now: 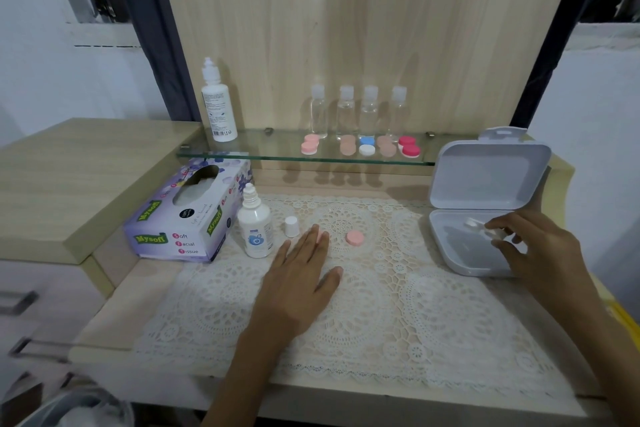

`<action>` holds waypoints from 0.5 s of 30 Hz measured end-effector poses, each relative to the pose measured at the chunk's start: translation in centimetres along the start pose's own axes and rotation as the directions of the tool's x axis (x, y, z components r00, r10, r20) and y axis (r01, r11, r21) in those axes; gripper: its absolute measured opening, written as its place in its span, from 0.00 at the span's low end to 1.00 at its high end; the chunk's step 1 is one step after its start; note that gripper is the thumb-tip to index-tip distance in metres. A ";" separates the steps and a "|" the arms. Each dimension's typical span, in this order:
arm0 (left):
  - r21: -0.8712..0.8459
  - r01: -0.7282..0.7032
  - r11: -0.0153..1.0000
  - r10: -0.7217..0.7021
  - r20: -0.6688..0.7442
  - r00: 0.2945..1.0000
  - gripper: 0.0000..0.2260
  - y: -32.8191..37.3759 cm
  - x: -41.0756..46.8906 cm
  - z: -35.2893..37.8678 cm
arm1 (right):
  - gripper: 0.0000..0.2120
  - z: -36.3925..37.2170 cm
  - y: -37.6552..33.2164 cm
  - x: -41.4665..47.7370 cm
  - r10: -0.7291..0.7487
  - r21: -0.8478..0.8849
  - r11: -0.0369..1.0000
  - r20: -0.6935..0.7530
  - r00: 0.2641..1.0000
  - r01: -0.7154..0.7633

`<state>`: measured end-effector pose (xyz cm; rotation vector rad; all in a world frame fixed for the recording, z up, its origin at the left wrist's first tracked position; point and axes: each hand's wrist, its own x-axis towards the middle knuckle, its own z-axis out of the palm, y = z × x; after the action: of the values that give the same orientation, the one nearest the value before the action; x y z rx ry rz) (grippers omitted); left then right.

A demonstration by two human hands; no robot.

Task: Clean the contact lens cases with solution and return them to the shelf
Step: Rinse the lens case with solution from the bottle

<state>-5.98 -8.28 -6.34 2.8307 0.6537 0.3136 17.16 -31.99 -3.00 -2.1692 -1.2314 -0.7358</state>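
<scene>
Left hand (pixel 298 274) lies flat, fingers together, on white lace mat (pixel 398 305) | round pink plastic case cap (pixel 355 238) at its 1 o'clock, open white solution bottle (pixel 255 225) at 11 | right hand (pixel 540 253) pinches small clear piece (pixel 485 227) inside white plastic box (pixel 485 177) at 3 | best lifted slowly, box kept still.

The left hand (pixel 298 284) is lying flat, palm down, in the lower centre of the frame, its fingers (pixel 310 244) straight and close together, the thumb spread rightward. The right hand (pixel 540 246) is reaching in at the right edge, fingers bent; whether they are pinching anything is unclear.
</scene>
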 end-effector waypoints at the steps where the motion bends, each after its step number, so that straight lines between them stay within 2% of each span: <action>1: -0.002 0.001 1.000 -0.001 0.002 1.000 0.27 0.0 0.0 0.0 | 0.18 0.0 0.0 0.0 0.023 0.009 1.000 -0.002 1.000 -0.023; 9: -0.014 0.001 1.000 -0.001 0.010 1.000 0.28 0.0 0.0 0.0 | 0.10 -0.3 -3.3 0.6 0.208 0.292 0.940 -0.088 0.974 -0.174; 12: -0.021 -0.005 1.000 0.005 0.000 1.000 0.28 -0.1 0.0 0.1 | 0.09 0.2 -5.8 0.7 0.232 0.424 0.884 -0.033 0.972 -0.196; 15: -0.028 -0.010 1.000 0.010 -0.011 1.000 0.28 -0.1 0.0 0.1 | 0.10 1.5 -7.9 0.7 0.210 0.501 0.834 0.101 0.973 -0.232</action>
<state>-6.04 -8.21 -6.51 2.8078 0.6327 0.3368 10.85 -27.05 -2.17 -1.8395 -1.0241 -0.2260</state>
